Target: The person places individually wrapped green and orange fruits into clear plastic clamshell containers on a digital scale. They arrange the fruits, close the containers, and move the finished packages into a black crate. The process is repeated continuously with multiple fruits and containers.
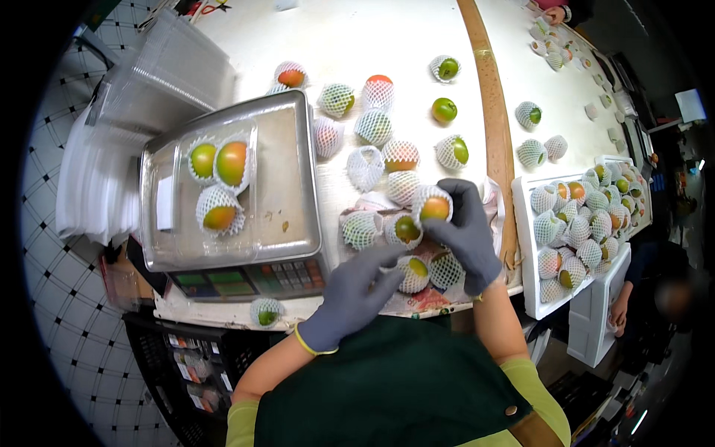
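My right hand [468, 235], in a grey glove, grips a green-and-orange tomato [434, 208] in a white foam net. My left hand [354, 294], gloved alike, has its fingers apart and pointing right, beside a netted tomato [412, 274] close to its fingertips; whether they touch is unclear. Between the hands sits a greener netted tomato [406, 230], and another netted one [362, 229] stands just beyond my left hand. Part of a netted tomato [445, 270] shows below my right hand. On the scale [279, 179], a clear plastic tray [249, 201] holds three netted tomatoes [232, 164].
Stacked clear plastic trays [156, 82] stand left of the scale. More netted tomatoes [375, 127] and one bare green tomato [445, 110] lie on the white table [402, 33]. A white foam box [527, 246] full of netted tomatoes is right. Co-workers' hands [618, 313] show at the right.
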### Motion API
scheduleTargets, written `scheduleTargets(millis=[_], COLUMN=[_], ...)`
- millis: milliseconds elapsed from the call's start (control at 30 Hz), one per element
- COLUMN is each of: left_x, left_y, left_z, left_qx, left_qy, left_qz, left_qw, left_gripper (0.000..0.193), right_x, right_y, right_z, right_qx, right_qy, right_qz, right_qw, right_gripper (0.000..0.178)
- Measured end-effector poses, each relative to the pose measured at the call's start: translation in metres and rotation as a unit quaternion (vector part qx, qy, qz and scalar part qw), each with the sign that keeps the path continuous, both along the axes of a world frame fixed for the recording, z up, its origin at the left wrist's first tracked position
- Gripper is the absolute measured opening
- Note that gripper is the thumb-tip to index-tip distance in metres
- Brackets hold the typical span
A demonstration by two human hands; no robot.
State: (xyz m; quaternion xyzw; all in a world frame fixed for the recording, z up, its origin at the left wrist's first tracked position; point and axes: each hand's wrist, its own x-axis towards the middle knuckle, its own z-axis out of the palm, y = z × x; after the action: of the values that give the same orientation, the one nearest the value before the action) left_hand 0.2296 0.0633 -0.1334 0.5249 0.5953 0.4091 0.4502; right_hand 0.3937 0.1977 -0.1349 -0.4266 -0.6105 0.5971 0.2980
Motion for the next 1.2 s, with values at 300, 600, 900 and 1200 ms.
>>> scheduleTargets(millis=[300, 600, 900, 1200], left_x=[0.001, -0.014, 0.0, -0.004], left_y=[-0.01, -0.013, -0.024, -0.024], left_z=[-0.008, -0.005, -0.001, 0.004], left_qx=[0.094, -0.049, 0.149, -0.097], left_qy=[-0.047, -0.517, 0.01, -0.567], left_qz=[0.17, 0.217, 0.104, 0.17], left_qw=[0.98, 0.826, 0.983, 0.8], left_gripper=[0.018, 0.016, 0.036, 0.047], right_x=[-0.017, -0.009, -0.006, -0.006], right_y=[-0.066, -0.072, -0.082, -0.084], right_z=[0.021, 0.017, 0.009, 0.02], right_qx=[-0.187, -0.389, -0.18, -0.202], right_qy=[0.095, 0.308, 0.119, 0.047], right_qz=[0.025, 0.049, 0.048, 0.011], right_qw=[0.977, 0.867, 0.975, 0.978], right_gripper=[0.048, 0.048, 0.041, 0.02])
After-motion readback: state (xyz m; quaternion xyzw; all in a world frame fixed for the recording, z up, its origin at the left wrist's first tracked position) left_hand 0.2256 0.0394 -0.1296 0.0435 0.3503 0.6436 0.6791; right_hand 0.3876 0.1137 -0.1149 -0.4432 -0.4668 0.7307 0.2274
